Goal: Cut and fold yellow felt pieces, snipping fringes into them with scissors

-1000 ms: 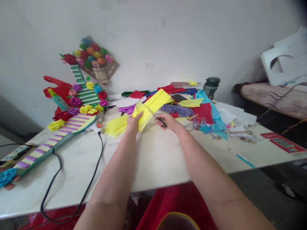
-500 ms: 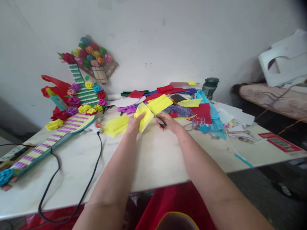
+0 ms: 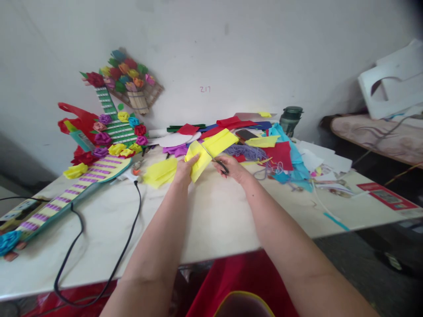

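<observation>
My left hand (image 3: pixel 186 169) pinches a sheet of yellow crepe paper (image 3: pixel 220 141) by its lower left part, holding it above the table. My right hand (image 3: pixel 231 167) is closed round the dark handles of a pair of scissors (image 3: pixel 224 167). Their blades lie across the yellow paper, splitting it into a left and an upper right portion. More yellow paper (image 3: pixel 160 173) lies flat on the table just left of my left hand.
Paper flowers cover a green-and-yellow striped stand (image 3: pixel 124 132) on the left. A black cable (image 3: pixel 131 231) loops over the table's (image 3: pixel 218 220) front left. Behind my hands lie purple yarn (image 3: pixel 249 152), red paper (image 3: pixel 282 155) and a dark bottle (image 3: pixel 291 121).
The scissor handles have drawn closer together, and the blades look more closed across the yellow paper. Both hands stay in nearly the same place.
</observation>
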A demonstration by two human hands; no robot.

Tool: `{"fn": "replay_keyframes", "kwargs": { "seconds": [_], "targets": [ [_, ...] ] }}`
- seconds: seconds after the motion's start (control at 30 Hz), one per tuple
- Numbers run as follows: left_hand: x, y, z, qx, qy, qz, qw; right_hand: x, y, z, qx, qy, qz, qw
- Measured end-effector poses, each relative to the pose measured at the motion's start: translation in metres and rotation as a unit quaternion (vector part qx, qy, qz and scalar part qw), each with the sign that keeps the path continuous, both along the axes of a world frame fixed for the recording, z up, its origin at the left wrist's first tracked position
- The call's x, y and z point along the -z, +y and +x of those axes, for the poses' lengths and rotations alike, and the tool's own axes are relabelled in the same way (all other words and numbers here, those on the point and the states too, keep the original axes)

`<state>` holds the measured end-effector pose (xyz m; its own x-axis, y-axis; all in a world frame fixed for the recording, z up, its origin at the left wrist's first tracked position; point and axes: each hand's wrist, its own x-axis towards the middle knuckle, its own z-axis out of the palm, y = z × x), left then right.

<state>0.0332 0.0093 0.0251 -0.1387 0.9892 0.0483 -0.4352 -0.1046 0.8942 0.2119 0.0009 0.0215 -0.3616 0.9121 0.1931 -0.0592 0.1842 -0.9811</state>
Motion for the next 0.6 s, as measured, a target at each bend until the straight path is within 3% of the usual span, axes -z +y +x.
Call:
{"fn": "replay_keyframes", "kwargs": {
  "seconds": [0.33,0.6],
  "targets": [
    [-0.0033,-0.0009,-0.0015,-0.014,-0.007,-0.018,1.0,-0.0014,-0.0016,-0.0038,0.005,0.003,-0.017,1.0],
    [0.0024,0.0009,0.0014,0.024,0.016,-0.01,1.0,-0.0047,-0.0046,-0.0004,-0.003,-0.022,-0.005,1.0]
  ]
}}
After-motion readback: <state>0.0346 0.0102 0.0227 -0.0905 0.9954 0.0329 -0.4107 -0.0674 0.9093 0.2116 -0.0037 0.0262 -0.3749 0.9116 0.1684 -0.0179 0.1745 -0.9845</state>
